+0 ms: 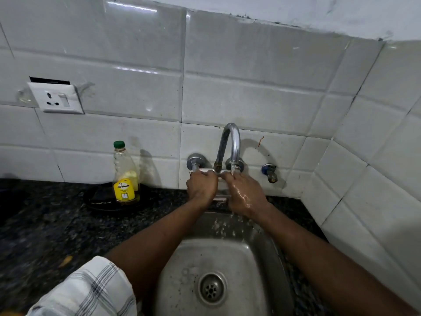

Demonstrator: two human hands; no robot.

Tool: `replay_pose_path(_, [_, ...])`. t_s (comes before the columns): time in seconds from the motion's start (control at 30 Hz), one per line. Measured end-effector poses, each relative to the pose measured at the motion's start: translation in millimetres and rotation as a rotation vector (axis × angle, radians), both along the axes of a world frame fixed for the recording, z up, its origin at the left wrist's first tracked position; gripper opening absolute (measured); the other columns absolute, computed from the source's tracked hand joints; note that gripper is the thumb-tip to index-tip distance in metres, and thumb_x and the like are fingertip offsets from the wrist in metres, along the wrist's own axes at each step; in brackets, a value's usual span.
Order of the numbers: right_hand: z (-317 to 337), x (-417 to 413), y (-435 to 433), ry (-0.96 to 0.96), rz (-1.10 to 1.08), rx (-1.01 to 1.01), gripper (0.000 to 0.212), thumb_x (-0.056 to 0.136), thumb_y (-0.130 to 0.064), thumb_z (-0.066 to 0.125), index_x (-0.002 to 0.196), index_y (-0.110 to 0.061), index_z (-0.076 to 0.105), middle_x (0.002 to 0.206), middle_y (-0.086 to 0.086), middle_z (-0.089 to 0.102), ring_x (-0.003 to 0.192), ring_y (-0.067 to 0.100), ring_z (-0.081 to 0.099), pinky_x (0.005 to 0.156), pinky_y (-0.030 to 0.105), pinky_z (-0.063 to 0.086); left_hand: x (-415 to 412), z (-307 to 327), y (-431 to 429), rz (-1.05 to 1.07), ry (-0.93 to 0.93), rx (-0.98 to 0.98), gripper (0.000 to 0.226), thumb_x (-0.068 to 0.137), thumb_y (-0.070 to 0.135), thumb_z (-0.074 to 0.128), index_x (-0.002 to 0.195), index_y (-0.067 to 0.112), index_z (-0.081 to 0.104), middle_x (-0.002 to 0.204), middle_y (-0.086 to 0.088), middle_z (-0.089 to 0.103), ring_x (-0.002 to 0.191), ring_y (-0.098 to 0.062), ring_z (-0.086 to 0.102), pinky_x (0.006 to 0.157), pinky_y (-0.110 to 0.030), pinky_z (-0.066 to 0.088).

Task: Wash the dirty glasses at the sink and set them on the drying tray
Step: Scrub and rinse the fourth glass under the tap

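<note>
As water [232, 168] runs from the 1 chrome tap [230, 142], a person reaches both arms over the steel sink [250, 258], 2 hands at the fitting. The spout rises from the middle of the crossbar [206, 171], arches over and points its mouth straight down at the basin; the crossbar's long axis runs left to right along the tiled wall [250, 87], between 2 round wall flanges. The left hand [201, 187] has its fingers [200, 176] curled over the crossbar's left half, which lies under them. The right hand [245, 196], wet and directly under the stream, has bent fingers [230, 179] with tips at the crossbar's right half; whether they grip it cannot be told. 1 drain [211, 288] sits in the basin floor. On the dark tabletop [45, 224] to the left, 1 yellow-labelled bottle [125, 174] with a green cap stands upright on 1 black dish [100, 201]. 1 small valve [270, 172] juts from the wall right of the tap, and 1 socket [57, 99] is mounted upper left.
</note>
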State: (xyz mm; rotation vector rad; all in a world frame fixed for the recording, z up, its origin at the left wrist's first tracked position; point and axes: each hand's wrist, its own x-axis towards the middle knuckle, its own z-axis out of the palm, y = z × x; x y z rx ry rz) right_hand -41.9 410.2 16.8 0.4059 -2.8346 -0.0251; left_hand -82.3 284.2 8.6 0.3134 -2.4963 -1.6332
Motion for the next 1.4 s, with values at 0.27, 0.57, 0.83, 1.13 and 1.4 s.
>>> replay_pose_path(0.27, [9,11,-2,-0.117,-0.085,-0.214,0.055,0.075,-0.023,0.078,0.124,-0.016,0.054,0.108,0.001,0.065,0.094,0.016,0.061,0.076,0.025,0.047,3,-10,-11,-0.311,0.407,-0.12,0.027,0.097,0.04,0.054,0.084,0.018,0.064,0.083,0.0,0.07,0.074,-0.011,0.067,0.073,-0.031,0.058])
replay_pose_path(0.57, [19,11,8,-0.381,-0.095,-0.406,0.065,0.064,-0.022,0.085,0.121,-0.019,0.055,0.098,-0.007,0.058,0.087,0.012,0.059,0.063,0.018,0.042,6,-21,-16,-0.421,0.59,-0.149,0.04,0.091,0.047,0.053,0.094,0.012,0.072,0.084,-0.002,0.072,0.076,-0.013,0.066,0.069,-0.029,0.054])
replay_pose_path(0.83, [3,10,1,-0.11,-0.054,-0.232,0.074,0.069,-0.036,0.083,0.133,-0.019,0.049,0.119,0.003,0.066,0.103,0.022,0.063,0.086,0.033,0.053,9,-14,-8,-0.333,0.468,-0.13,0.046,0.094,0.048,0.045,0.09,0.01,0.072,0.086,-0.007,0.073,0.077,-0.019,0.067,0.075,-0.033,0.055])
replay_pose_path(1.13, [-5,9,-4,-0.084,-0.106,-0.285,0.069,0.067,-0.033,0.084,0.127,-0.02,0.052,0.108,0.0,0.068,0.094,0.021,0.066,0.08,0.032,0.056,5,-8,-5,-0.357,0.387,-0.197,0.038,0.1,0.039,0.048,0.083,0.011,0.067,0.077,-0.001,0.069,0.072,-0.017,0.068,0.068,-0.031,0.055])
replay_pose_path(1.4, [-6,10,-8,-0.119,-0.188,-0.261,0.065,0.068,-0.037,0.081,0.123,-0.023,0.051,0.106,-0.001,0.067,0.089,0.021,0.066,0.079,0.039,0.058,5,2,0,-0.347,0.297,-0.249,0.04,0.099,0.035,0.043,0.077,0.01,0.066,0.076,-0.008,0.069,0.072,-0.022,0.065,0.063,-0.031,0.048])
